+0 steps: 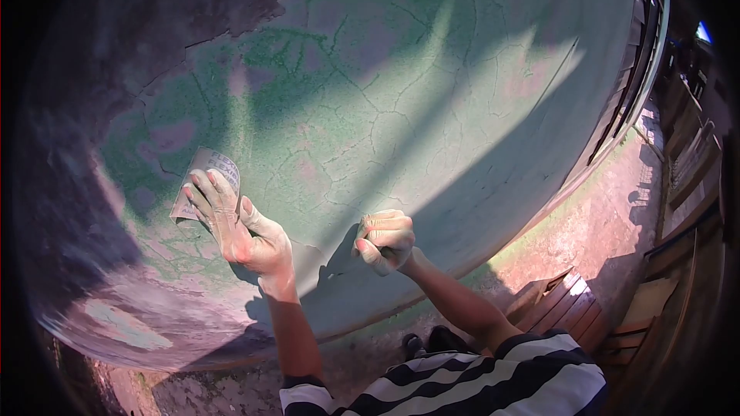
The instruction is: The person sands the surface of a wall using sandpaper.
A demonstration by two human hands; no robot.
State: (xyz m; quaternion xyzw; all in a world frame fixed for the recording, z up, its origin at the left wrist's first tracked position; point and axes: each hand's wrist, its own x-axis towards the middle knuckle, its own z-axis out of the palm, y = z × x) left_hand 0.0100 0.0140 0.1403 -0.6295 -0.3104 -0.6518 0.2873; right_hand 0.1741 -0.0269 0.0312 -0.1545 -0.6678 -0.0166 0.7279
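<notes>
My left hand (250, 235), coated in pale dust, presses a sheet of sandpaper (228, 160) against the cracked wall (370, 131). Its fingers lie straight over the sheet and the thumb sits apart. Blue print shows on the paper's outward side; the rest is covered by the fingers. Further right, my right hand (385, 240) is curled into a dusty fist close to the wall. Whatever lies inside that fist, if anything, is hidden. I cannot tell whether its knuckles touch the surface.
The wall has worn green paint, bare pinkish patches and bands of shadow. Below it runs a sunlit, rough floor (609, 200). A wooden slatted piece (566, 304) stands at the lower right, near my arm. Dark shoes (432, 340) show beneath me.
</notes>
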